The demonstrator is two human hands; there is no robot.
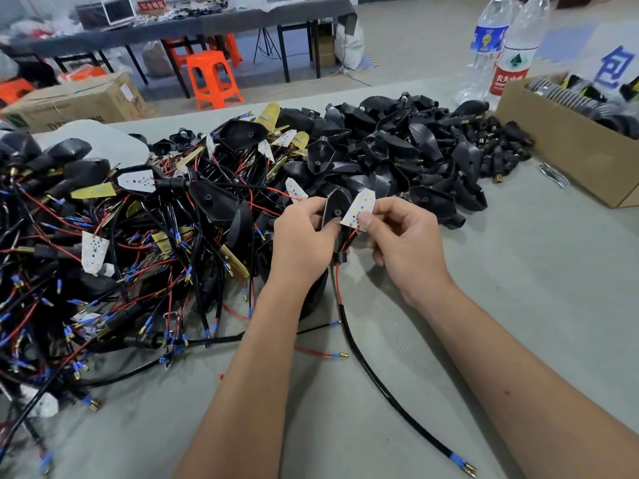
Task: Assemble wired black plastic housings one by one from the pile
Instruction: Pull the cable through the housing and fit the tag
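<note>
My left hand (304, 236) grips a black plastic housing (334, 209), its hollow side facing me. My right hand (401, 236) pinches a white LED board (361, 210) by its lower edge, just right of the housing and touching its rim. Red and black wires run from the board down through the housing's neck into a black sleeved cable (377, 378) that trails across the table toward me. Behind the hands lies a big pile of empty black housings (408, 150). At the left sprawls a tangle of wired housings and boards (114, 243).
A cardboard box (567, 150) with black parts stands at the right edge of the grey table (518, 271). Two plastic water bottles (501, 46) stand behind it. Beyond the table are an orange stool (212, 79), a carton and a dark bench.
</note>
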